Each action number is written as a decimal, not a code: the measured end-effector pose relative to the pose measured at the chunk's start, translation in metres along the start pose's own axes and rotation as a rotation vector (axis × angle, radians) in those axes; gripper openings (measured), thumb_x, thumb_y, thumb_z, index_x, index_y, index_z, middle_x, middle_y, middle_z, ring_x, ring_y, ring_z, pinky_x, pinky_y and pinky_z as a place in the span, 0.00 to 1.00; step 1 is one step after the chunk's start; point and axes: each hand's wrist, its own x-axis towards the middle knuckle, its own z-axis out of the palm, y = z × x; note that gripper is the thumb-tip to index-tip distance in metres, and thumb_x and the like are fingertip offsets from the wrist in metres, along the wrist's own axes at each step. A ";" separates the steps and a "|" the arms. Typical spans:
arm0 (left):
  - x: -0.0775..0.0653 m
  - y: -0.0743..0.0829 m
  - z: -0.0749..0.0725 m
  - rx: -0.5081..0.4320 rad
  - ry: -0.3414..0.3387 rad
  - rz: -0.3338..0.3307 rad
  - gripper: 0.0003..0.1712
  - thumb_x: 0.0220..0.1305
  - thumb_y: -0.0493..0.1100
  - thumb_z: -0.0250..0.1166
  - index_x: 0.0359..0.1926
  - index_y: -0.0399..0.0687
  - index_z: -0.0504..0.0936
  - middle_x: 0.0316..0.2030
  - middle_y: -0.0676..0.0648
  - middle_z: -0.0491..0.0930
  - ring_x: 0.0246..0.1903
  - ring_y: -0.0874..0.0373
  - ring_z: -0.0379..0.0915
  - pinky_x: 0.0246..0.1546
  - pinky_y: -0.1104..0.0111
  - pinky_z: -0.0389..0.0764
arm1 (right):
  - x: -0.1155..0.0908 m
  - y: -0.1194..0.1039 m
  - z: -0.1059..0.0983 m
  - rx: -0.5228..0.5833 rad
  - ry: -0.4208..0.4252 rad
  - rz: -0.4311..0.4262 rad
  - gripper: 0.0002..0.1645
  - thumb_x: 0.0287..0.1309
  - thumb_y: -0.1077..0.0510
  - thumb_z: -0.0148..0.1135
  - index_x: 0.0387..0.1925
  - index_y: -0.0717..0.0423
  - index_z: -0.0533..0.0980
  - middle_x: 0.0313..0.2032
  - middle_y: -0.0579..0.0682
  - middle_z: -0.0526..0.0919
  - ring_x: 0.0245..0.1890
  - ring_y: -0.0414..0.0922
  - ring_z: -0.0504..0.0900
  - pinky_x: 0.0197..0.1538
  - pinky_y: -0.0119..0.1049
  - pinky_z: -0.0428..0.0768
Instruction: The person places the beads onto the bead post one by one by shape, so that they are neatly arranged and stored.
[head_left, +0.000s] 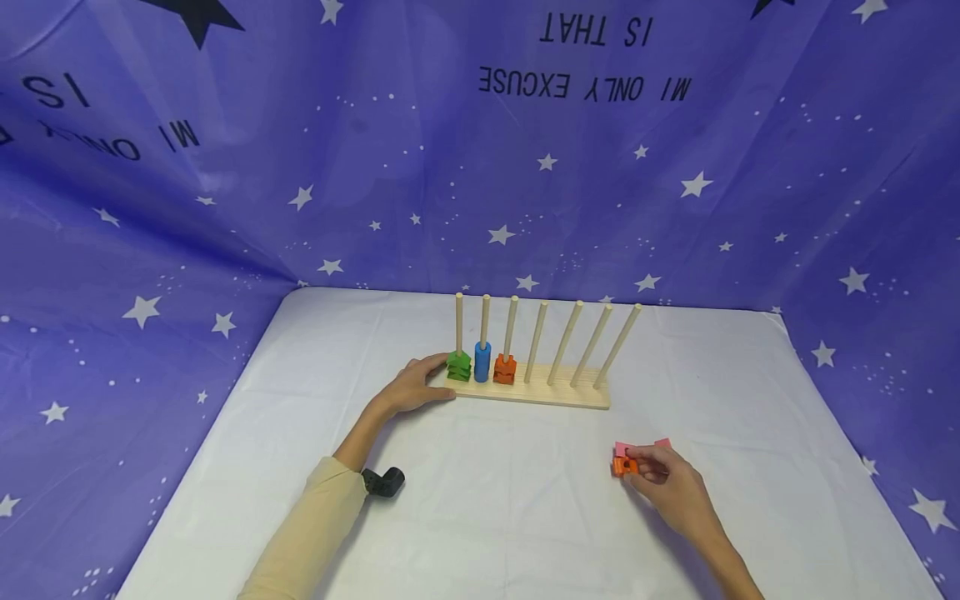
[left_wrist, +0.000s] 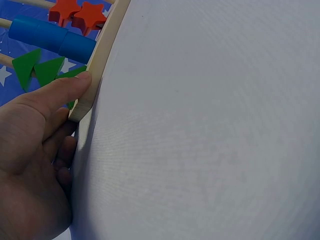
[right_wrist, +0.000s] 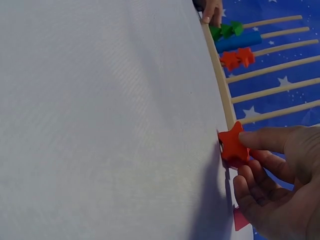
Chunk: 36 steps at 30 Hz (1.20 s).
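Observation:
At the left end of a wooden peg board, my left hand grips the base, with the thumb on its front edge. Green triangular blocks are stacked on the leftmost peg, close to that hand. Blue cylinders fill the second peg's lower part, and two orange-red stars sit on the third. Off the board's right front, my right hand pinches an orange star block between thumb and fingers, low over the table. Pink blocks lie beside and behind it, partly hidden by the hand.
Several bare pegs rise from the right part of the board. A white cloth covers the table. Blue star-printed fabric hangs at the back and sides. A black device sits at the left wrist.

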 end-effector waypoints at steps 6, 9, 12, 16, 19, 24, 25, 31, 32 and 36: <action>0.000 0.000 -0.001 0.004 0.002 0.002 0.44 0.61 0.51 0.72 0.74 0.47 0.65 0.70 0.41 0.66 0.61 0.44 0.62 0.64 0.45 0.61 | -0.001 0.000 0.004 -0.014 0.021 -0.057 0.20 0.51 0.69 0.74 0.48 0.64 0.82 0.43 0.53 0.82 0.41 0.45 0.82 0.43 0.28 0.80; 0.000 0.001 -0.001 0.003 0.001 -0.003 0.44 0.61 0.51 0.72 0.74 0.47 0.65 0.70 0.41 0.66 0.61 0.44 0.62 0.64 0.46 0.62 | -0.001 -0.001 0.006 -0.038 0.031 -0.076 0.20 0.49 0.70 0.74 0.46 0.62 0.83 0.41 0.51 0.83 0.40 0.45 0.82 0.43 0.29 0.81; 0.000 0.001 -0.001 0.006 -0.003 -0.007 0.44 0.61 0.52 0.72 0.74 0.48 0.65 0.70 0.41 0.66 0.61 0.45 0.62 0.63 0.46 0.62 | -0.001 -0.002 0.008 -0.058 0.023 -0.067 0.19 0.49 0.70 0.74 0.45 0.60 0.82 0.41 0.50 0.83 0.41 0.45 0.82 0.44 0.30 0.81; 0.000 0.001 -0.001 0.007 -0.005 -0.007 0.44 0.61 0.52 0.71 0.74 0.48 0.64 0.70 0.41 0.66 0.61 0.45 0.62 0.63 0.45 0.63 | -0.003 -0.004 0.010 -0.090 0.020 -0.078 0.19 0.48 0.67 0.75 0.44 0.57 0.81 0.41 0.49 0.84 0.41 0.46 0.83 0.44 0.31 0.81; 0.000 0.000 -0.001 0.009 -0.004 -0.006 0.44 0.61 0.51 0.71 0.74 0.48 0.64 0.70 0.41 0.67 0.61 0.44 0.62 0.63 0.45 0.63 | -0.002 -0.010 0.010 -0.080 0.044 -0.141 0.19 0.48 0.67 0.76 0.43 0.56 0.81 0.41 0.50 0.85 0.42 0.49 0.84 0.45 0.35 0.82; -0.001 -0.001 -0.001 0.008 -0.002 -0.007 0.44 0.61 0.51 0.71 0.74 0.48 0.65 0.69 0.41 0.67 0.60 0.45 0.62 0.62 0.46 0.64 | 0.007 -0.033 0.011 0.018 0.085 -0.263 0.19 0.48 0.70 0.76 0.43 0.58 0.80 0.42 0.51 0.85 0.43 0.52 0.85 0.46 0.41 0.83; -0.001 -0.001 -0.001 0.009 -0.001 -0.007 0.44 0.61 0.52 0.71 0.74 0.48 0.65 0.69 0.41 0.67 0.60 0.45 0.62 0.62 0.46 0.64 | 0.009 -0.038 0.012 0.041 0.091 -0.279 0.19 0.48 0.70 0.76 0.43 0.58 0.80 0.43 0.50 0.85 0.44 0.52 0.85 0.46 0.41 0.83; 0.000 -0.003 -0.001 0.007 0.003 -0.005 0.44 0.61 0.52 0.71 0.74 0.49 0.65 0.69 0.41 0.67 0.60 0.45 0.63 0.62 0.46 0.64 | 0.028 -0.077 0.015 0.165 0.110 -0.424 0.20 0.48 0.72 0.76 0.43 0.58 0.81 0.42 0.48 0.83 0.43 0.45 0.85 0.45 0.37 0.83; -0.001 -0.002 -0.001 0.004 0.005 -0.005 0.44 0.61 0.51 0.72 0.74 0.48 0.65 0.69 0.41 0.68 0.60 0.45 0.62 0.62 0.46 0.64 | 0.032 -0.085 0.015 0.183 0.110 -0.450 0.20 0.47 0.73 0.76 0.43 0.59 0.80 0.42 0.49 0.83 0.42 0.44 0.84 0.45 0.37 0.83; -0.001 -0.001 -0.001 -0.005 0.007 0.003 0.43 0.60 0.51 0.72 0.74 0.48 0.66 0.68 0.41 0.68 0.59 0.45 0.63 0.62 0.45 0.64 | 0.044 -0.112 0.014 0.241 0.100 -0.510 0.20 0.49 0.74 0.74 0.44 0.62 0.80 0.43 0.52 0.83 0.43 0.45 0.84 0.48 0.35 0.81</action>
